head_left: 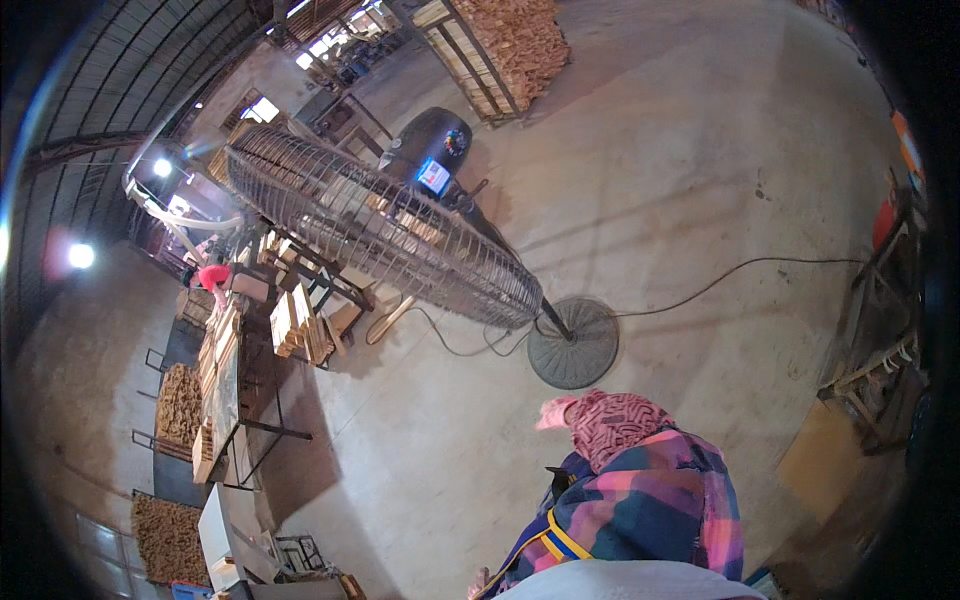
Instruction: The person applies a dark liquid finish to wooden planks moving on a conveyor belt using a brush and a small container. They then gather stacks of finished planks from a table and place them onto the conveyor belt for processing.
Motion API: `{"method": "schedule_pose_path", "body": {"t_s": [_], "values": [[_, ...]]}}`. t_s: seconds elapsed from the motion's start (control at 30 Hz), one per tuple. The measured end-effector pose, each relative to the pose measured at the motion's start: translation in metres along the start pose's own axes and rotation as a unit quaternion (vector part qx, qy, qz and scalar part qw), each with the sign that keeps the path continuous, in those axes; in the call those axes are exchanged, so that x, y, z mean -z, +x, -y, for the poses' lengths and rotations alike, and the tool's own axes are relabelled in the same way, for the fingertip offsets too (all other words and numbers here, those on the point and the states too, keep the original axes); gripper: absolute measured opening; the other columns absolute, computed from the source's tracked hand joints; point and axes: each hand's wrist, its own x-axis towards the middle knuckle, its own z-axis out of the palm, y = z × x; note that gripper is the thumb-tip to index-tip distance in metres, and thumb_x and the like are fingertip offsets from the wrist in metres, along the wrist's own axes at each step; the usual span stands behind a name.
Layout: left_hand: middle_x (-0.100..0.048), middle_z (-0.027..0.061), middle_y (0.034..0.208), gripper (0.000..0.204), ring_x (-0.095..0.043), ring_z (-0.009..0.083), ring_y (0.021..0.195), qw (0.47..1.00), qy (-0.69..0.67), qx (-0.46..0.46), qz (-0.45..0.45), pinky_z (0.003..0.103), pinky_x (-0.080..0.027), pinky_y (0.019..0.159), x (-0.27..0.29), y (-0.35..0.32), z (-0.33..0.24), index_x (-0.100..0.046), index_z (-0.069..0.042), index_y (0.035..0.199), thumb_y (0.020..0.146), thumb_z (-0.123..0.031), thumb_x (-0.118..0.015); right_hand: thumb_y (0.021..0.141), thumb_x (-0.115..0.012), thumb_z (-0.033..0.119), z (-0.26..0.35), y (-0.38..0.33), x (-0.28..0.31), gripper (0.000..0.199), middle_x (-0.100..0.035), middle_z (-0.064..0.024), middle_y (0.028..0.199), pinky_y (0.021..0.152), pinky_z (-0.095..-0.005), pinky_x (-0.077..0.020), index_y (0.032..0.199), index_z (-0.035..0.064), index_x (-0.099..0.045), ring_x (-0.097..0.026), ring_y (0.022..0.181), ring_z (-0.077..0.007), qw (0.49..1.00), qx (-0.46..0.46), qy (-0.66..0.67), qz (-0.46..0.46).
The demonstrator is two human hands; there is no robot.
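Note:
My right hand [556, 413] reaches out past a pink textured cuff [622, 428] and a plaid sleeve [650, 500]. Its fingers look loosely stretched, and no object shows in them. The nearest thing to it is the round dark base [573, 343] of a standing fan, on the floor just beyond. Only a sliver of my left hand [478, 583] shows at the lower edge, beside a dark garment with yellow trim [560, 540]; its fingers are mostly hidden. A large wire fan cage [385, 225] with a black motor housing [430, 145] leans across the upper middle.
A dark cable [740, 268] runs over the concrete floor from the fan base. Work tables with stacked wooden boards [218, 365] stand at left, where a person in red [213, 277] bends. A large wood stack [510, 50] is behind; a metal-framed rack [880, 330] stands right.

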Motion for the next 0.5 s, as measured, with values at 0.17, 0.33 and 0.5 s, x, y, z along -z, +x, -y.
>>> {"method": "schedule_pose_path", "body": {"t_s": [0.17, 0.33, 0.5], "values": [[-0.068, 0.0097, 0.116, 0.033, -0.068, 0.037, 0.093, 0.999, 0.03, -0.017, 0.008, 0.053, -0.053, 0.077, -0.002, 0.028, -0.053, -0.056, -0.02, 0.128, 0.098, -0.034, -0.056, 0.094, -0.044, 0.051, -0.118, -0.014, 0.081, 0.051, -0.069, -0.0191, 0.117, 0.093, -0.0457, -0.0521, 0.111, 0.0138, -0.074, -0.065, 0.111, -0.036, 0.988, -0.055, 0.03, -0.14], [-0.068, 0.0093, 0.119, 0.034, -0.068, 0.0367, 0.094, 0.987, 0.089, -0.119, -0.058, 0.053, -0.053, 0.077, 0.018, 0.076, -0.086, -0.056, -0.021, 0.129, 0.098, -0.034, -0.056, 0.092, -0.048, 0.05, -0.189, -0.008, 0.17, 0.048, -0.071, -0.0164, 0.111, 0.09, -0.0467, -0.0536, 0.105, 0.0113, -0.074, -0.067, 0.107, -0.0356, 0.952, -0.13, 0.083, -0.264], [-0.07, 0.0098, 0.112, 0.024, -0.069, 0.0331, 0.091, 0.976, -0.05, -0.156, -0.145, 0.047, -0.054, 0.074, 0.062, 0.134, -0.17, -0.066, -0.024, 0.117, 0.097, -0.033, -0.057, 0.094, -0.047, 0.046, -0.209, -0.01, 0.19, 0.042, -0.07, -0.0157, 0.113, 0.087, -0.0481, -0.0538, 0.104, 0.0154, -0.074, -0.066, 0.104, -0.0369, 0.954, -0.081, 0.062, -0.28]]}}
